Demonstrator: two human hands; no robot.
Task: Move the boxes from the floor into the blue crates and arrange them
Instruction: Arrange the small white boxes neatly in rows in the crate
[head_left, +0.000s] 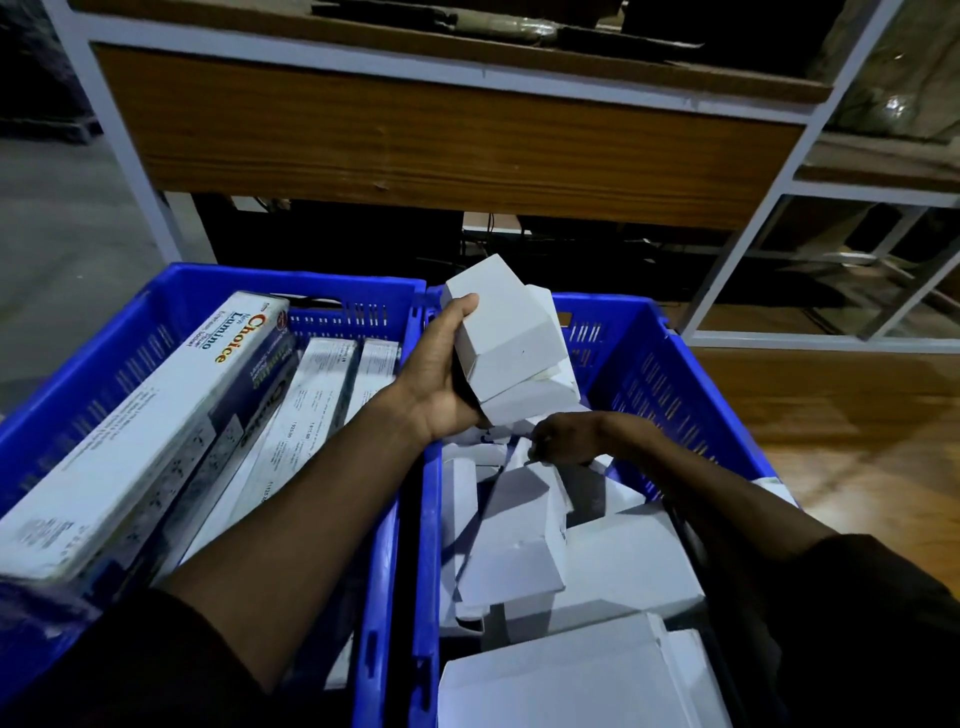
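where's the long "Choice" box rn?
Head view, left side: the long "Choice" box lies propped in the left blue crate, on the other long boxes, left of the left hand.

The long white box (140, 431) leaning in the left blue crate (78, 395) is showing "Choice" in red-orange letters and "Lumince" in multicoloured letters beside it, with a small "New" above. The flatter boxes (311, 395) next to it are carrying fine print too small to read.
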